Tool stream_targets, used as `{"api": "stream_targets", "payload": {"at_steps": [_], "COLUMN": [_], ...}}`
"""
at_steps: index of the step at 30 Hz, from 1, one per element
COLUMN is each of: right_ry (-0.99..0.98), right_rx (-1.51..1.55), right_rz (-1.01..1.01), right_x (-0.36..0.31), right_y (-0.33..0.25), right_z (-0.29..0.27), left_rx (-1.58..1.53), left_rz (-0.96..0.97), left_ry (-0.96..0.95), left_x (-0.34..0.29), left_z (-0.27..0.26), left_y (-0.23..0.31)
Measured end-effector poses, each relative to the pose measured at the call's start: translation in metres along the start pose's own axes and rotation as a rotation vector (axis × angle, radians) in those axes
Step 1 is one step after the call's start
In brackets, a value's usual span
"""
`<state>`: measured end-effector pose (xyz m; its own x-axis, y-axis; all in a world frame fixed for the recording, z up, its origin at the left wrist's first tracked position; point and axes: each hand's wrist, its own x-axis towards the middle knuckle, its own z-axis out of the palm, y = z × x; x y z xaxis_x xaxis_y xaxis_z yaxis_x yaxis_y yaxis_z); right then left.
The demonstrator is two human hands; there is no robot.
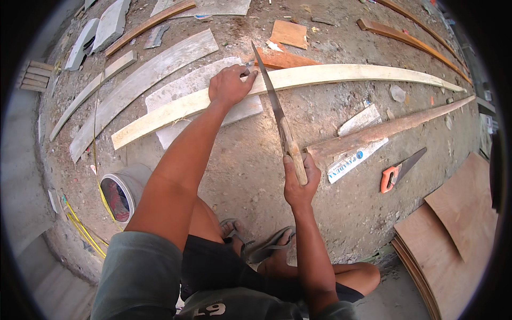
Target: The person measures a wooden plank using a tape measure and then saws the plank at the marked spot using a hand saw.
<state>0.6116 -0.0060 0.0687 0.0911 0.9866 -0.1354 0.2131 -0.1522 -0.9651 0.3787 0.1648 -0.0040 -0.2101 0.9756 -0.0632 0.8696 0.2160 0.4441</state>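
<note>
A long pale timber plank (298,77) runs across in front of me. My left hand (232,85) grips it from above, fingers curled over its far side and thumb close to the saw. In my right hand (302,182) is the wooden handle of a handsaw (273,102). The saw's narrow dark blade points away from me and crosses the plank just right of my left hand. Beneath the plank's left part lies a whitish, dusty slab (176,96). I cannot tell whether the teeth have cut into the wood.
An orange-handled saw (390,178) lies on the dirt at right, near a rough brown timber (394,128). Plywood sheets (426,240) are stacked at lower right. A tipped white bucket (140,178) lies left of my arm. Grey boards (144,90) and reddish timbers (416,45) lie farther off.
</note>
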Motion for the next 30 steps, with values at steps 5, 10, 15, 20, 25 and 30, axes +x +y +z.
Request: {"api": "stream_targets", "payload": {"at_steps": [5,10,15,20,25,30], "right_ry": [-0.015,-0.027,0.0,-0.011,-0.024,-0.034], "right_rx": [-0.028,-0.023,-0.057,-0.119,-0.117,-0.115], "right_rz": [-0.025,-0.042,-0.035,-0.036,-0.064,-0.034], "right_x": [0.004,0.004,0.006,0.008,0.01,0.008], "right_y": [-0.003,-0.006,-0.017,-0.022,-0.022,-0.024], "right_z": [-0.003,0.0,0.004,0.0,0.0,-0.003], "left_rx": [0.02,0.035,0.013,0.001,0.019,0.029], "left_rz": [-0.019,-0.046,-0.053,-0.043,-0.032,-0.044], "left_ry": [-0.031,-0.057,-0.048,-0.073,-0.059,-0.078], "left_x": [0.002,0.004,0.005,0.005,0.006,0.006], "left_z": [-0.002,-0.004,-0.003,-0.006,-0.005,-0.006], "left_y": [0.001,0.003,0.001,0.005,0.001,0.003]}}
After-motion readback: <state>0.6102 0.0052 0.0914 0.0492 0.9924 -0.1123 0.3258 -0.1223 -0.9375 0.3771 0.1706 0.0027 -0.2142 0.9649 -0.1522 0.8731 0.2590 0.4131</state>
